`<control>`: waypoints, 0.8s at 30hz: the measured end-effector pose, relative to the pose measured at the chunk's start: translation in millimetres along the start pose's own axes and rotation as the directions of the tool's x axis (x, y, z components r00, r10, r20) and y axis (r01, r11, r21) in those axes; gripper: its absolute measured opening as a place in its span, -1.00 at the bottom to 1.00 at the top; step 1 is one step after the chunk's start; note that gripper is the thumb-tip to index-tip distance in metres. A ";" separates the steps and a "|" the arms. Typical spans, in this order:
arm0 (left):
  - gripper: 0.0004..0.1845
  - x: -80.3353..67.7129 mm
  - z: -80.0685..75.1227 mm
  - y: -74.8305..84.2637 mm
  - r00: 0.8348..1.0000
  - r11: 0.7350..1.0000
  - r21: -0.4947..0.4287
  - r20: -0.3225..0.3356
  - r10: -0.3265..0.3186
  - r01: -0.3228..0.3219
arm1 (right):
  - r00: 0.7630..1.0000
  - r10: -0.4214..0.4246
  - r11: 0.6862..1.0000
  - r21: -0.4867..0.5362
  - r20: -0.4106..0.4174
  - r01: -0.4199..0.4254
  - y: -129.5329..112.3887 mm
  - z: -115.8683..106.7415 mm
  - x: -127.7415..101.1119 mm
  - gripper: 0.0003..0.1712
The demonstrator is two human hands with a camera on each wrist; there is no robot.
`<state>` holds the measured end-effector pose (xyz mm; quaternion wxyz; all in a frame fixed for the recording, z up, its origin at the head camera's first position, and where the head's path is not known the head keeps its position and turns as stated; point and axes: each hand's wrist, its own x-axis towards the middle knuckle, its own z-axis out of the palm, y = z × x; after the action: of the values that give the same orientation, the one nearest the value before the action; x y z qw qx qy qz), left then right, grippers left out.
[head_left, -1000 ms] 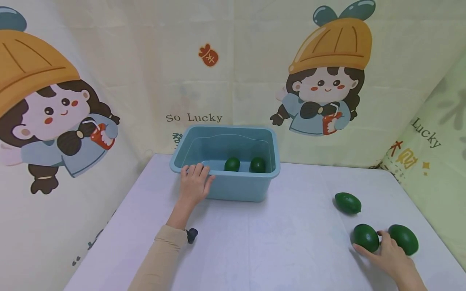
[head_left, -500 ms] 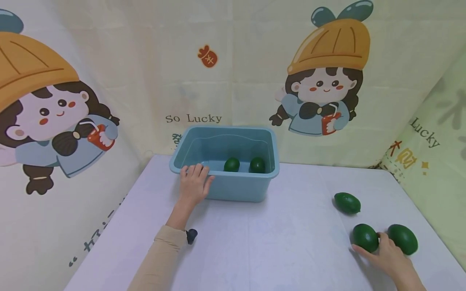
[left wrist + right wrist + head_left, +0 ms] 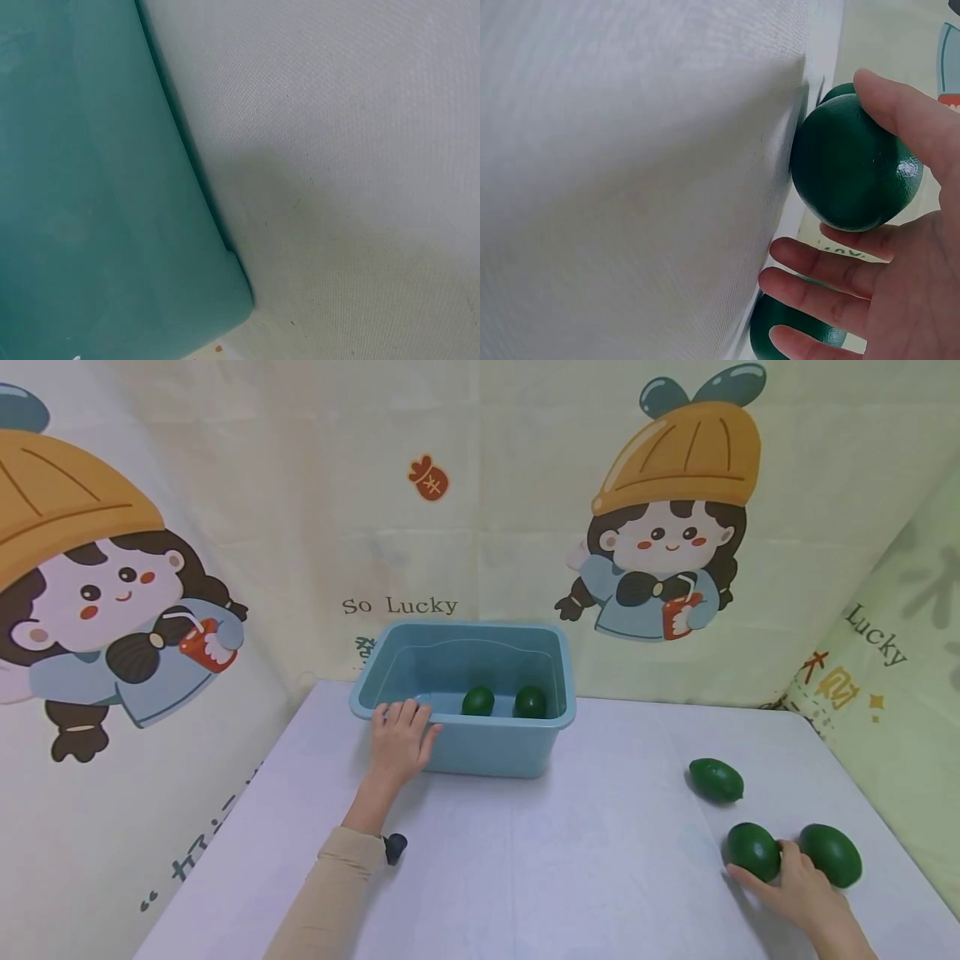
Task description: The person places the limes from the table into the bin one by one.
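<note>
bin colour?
Light teal-blue, plain with no pattern: the bin shows best in the head view.

Beige sleeve (image 3: 322, 893) on left arm (right arm bare)
</note>
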<state>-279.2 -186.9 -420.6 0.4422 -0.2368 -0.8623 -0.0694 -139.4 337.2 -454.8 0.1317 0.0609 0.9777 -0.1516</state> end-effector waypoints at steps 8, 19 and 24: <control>-0.51 -0.4 -1.5 0.4 1.000 1.000 0.005 0.019 -0.004 0.003 | 1.000 -0.009 1.000 0.001 0.009 0.009 0.0 -0.8 0.0 0.12; -0.50 -1.0 -0.3 -0.4 1.000 1.000 0.012 0.028 -0.005 0.005 | 0.999 -0.022 1.000 0.010 -0.034 0.022 -0.1 -0.8 1.3 0.12; -0.50 -1.8 0.6 -0.4 1.000 1.000 0.020 0.021 -0.003 0.003 | 1.000 0.002 1.000 0.021 -0.025 -0.002 -4.1 -4.2 1.6 0.13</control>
<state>-279.0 -187.7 -422.4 0.4353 -0.2318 -0.8679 -0.0589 -142.6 334.8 -450.2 0.1190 0.0652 0.9776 -0.1607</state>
